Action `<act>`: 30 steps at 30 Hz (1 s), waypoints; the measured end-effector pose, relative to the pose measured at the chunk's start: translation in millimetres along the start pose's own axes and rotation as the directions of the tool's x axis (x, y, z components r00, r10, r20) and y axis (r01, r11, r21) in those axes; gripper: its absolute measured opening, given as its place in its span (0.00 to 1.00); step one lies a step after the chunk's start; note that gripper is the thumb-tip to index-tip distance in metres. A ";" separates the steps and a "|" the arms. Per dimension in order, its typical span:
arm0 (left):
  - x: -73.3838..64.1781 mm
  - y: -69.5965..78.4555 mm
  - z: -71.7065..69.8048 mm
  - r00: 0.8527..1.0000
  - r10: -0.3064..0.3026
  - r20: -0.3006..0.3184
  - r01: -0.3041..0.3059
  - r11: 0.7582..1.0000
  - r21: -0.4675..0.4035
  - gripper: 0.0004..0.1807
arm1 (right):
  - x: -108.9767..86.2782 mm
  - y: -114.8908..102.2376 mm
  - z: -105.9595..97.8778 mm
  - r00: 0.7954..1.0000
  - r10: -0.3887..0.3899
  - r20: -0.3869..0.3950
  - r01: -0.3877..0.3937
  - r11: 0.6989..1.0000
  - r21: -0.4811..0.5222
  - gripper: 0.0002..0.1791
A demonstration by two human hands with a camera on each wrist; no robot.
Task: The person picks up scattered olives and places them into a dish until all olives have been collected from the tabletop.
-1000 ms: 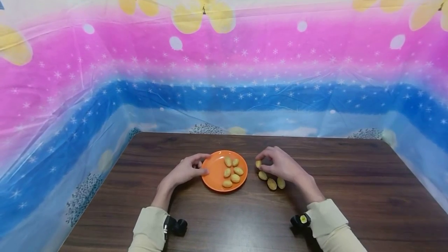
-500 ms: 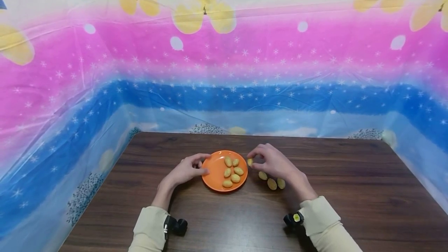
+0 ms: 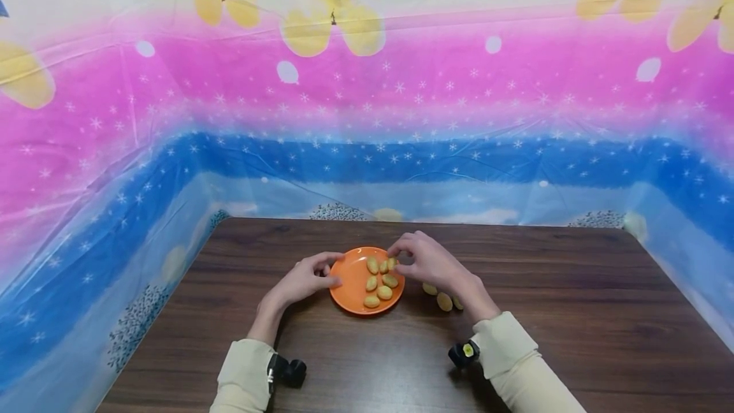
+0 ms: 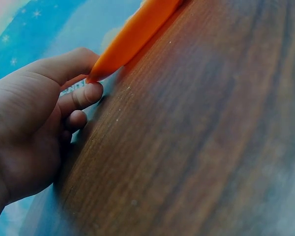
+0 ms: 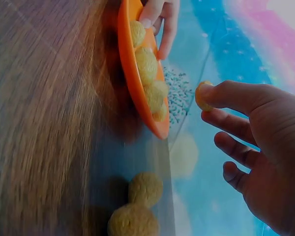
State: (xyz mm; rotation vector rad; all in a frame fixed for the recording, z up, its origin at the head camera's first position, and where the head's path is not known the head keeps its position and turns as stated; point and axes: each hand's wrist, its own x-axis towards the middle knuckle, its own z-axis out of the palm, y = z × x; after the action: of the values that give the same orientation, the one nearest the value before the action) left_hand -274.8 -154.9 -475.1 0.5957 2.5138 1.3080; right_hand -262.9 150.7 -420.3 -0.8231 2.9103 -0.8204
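Observation:
An orange plate (image 3: 346, 292) lies on the table, bearing several small yellow oval, nut-like pieces (image 3: 371, 301); their exact kind I cannot tell. My left hand (image 3: 299, 282) grips the plate's left rim between thumb and fingers, as the left wrist view shows on the orange edge (image 4: 132, 39). Over the plate's upper right rim, my right hand (image 3: 432, 263) pinches one more yellow oval piece (image 5: 202, 96) between thumb and forefinger. That piece is held off the plate, and the other fingers are loosely bent. Beside the plate, a few like pieces (image 3: 444, 301) lie partly behind the right wrist.
The dark wooden table (image 3: 367, 362) has its far edge just beyond the plate. A patterned pink and blue cloth (image 3: 367, 101) hangs behind and along the sides. Each wrist carries a small black camera (image 3: 289, 371) below the cream sleeve cuff (image 3: 504, 343).
My right hand has moved left with the pinched yellow oval piece, from the loose pieces to over the plate's right rim. The left hand and the plate have stayed put.

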 end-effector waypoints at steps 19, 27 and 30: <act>2.1 -1.9 1.8 1.000 -0.005 -0.004 0.005 1.000 -0.020 0.30 | 25.4 -6.0 20.8 0.998 -0.043 0.051 0.043 0.999 -0.014 0.13; 0.7 -0.3 1.2 1.000 -0.009 -0.005 0.009 1.000 -0.014 0.30 | 30.4 -5.5 26.4 0.995 -0.062 0.073 0.063 0.998 -0.014 0.13; 0.5 0.7 1.4 1.000 -0.014 -0.004 0.014 1.000 -0.017 0.30 | 32.8 -6.0 28.9 0.994 -0.060 0.087 0.062 0.998 -0.018 0.13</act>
State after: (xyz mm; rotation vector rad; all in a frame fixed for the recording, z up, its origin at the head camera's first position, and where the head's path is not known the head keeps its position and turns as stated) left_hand -274.5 -153.3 -475.4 0.5705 2.5035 1.3257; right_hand -284.0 116.3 -438.0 -0.9287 2.8362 -0.7410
